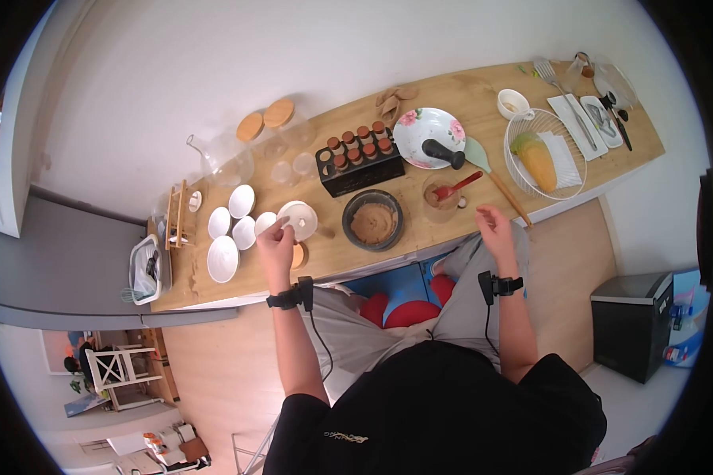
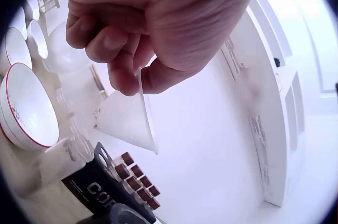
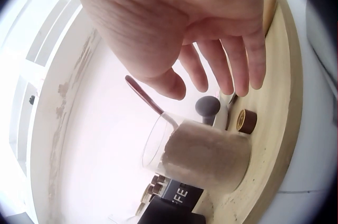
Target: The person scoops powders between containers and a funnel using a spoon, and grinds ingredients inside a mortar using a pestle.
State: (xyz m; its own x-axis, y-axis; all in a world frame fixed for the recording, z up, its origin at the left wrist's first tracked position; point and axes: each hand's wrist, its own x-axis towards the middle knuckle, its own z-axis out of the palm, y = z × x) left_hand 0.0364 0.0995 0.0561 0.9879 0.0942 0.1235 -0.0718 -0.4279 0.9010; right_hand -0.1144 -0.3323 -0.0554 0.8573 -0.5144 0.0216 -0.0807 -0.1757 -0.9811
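Observation:
My left hand point(image 1: 276, 252) pinches the rim of a white translucent funnel point(image 1: 299, 221), which hangs from thumb and fingertips in the left wrist view point(image 2: 127, 121). Relaxed and holding nothing, my right hand point(image 1: 497, 231) hovers by the table's front edge, near a glass jar point(image 1: 439, 207) of brown powder with a red spoon point(image 1: 459, 185) in it. A small brown cap point(image 3: 246, 121) lies beside that jar. Between the hands stands a dark bowl point(image 1: 372, 221) of brown powder. Behind it is a black rack point(image 1: 362, 173) of small brown-capped bottles.
Several white bowls point(image 1: 223, 259) stand at the left, with glass jars and a glass pitcher point(image 1: 228, 165) behind. A floral plate point(image 1: 429, 127) carries a dark pestle point(image 1: 444, 154). Further right are a spatula point(image 1: 501, 187) and a wire basket point(image 1: 579, 178) with a yellow-green fruit.

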